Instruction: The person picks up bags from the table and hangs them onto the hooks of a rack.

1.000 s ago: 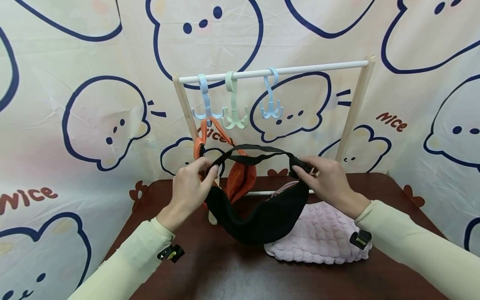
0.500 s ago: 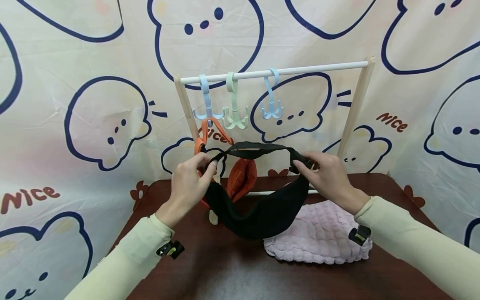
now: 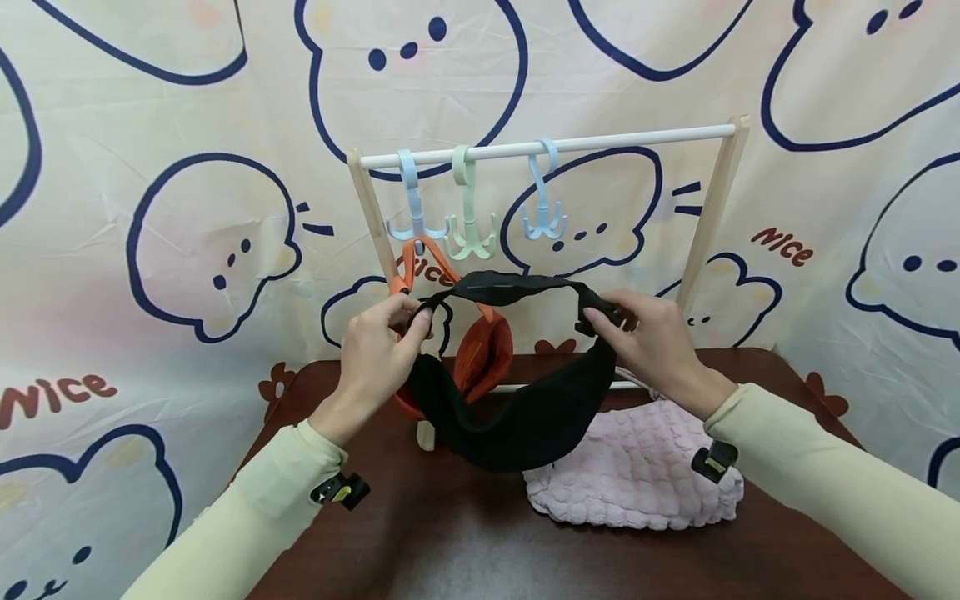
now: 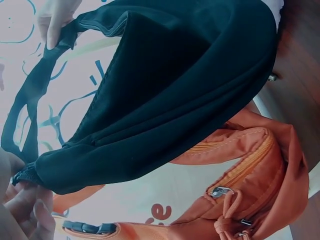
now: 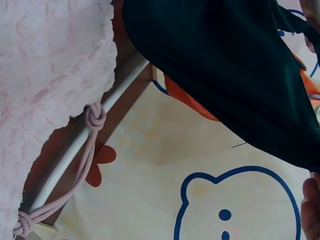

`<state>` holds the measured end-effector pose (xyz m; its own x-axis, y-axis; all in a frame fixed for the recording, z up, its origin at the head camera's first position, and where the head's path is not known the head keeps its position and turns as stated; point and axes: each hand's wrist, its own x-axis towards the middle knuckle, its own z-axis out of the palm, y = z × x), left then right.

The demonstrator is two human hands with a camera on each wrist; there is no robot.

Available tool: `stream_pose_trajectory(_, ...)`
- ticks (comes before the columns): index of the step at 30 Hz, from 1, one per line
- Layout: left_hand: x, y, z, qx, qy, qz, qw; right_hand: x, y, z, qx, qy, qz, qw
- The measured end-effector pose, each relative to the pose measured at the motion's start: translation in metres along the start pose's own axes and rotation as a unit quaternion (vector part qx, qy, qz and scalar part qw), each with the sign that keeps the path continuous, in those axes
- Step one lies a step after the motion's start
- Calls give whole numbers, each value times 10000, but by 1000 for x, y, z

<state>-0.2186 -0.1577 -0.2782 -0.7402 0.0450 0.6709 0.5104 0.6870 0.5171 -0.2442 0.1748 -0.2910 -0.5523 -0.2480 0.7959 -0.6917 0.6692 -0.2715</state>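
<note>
A black crossbody bag (image 3: 517, 429) hangs in the air between both hands, its body sagging below and its strap (image 3: 502, 287) arching above. My left hand (image 3: 375, 354) pinches the strap at the left end. On the other side, my right hand (image 3: 648, 337) pinches it near a dark buckle. The bag's zippered edge (image 4: 97, 100) shows in the left wrist view. Behind it, an orange crossbody bag (image 3: 480, 358) hangs by its strap from the left blue hook hanger (image 3: 412, 204), partly covered by the black bag.
A white rail (image 3: 622, 139) on wooden posts also carries a green hook hanger (image 3: 468, 212) and a second blue hook hanger (image 3: 543, 200). A pink puffy bag (image 3: 645, 471) with a cord strap (image 5: 85, 160) lies on the brown table (image 3: 450, 550), right of centre.
Both hands have risen slightly with the black bag. Its strap sits higher, closer under the hangers, and shows a broader face. The orange bag still hangs in place.
</note>
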Motion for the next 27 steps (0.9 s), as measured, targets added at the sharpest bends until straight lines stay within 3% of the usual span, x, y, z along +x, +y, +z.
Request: stream_pose_trajectory(27,26,9,-7,-299,236,-151,9992,27,-12,2,239,54,330,9992)
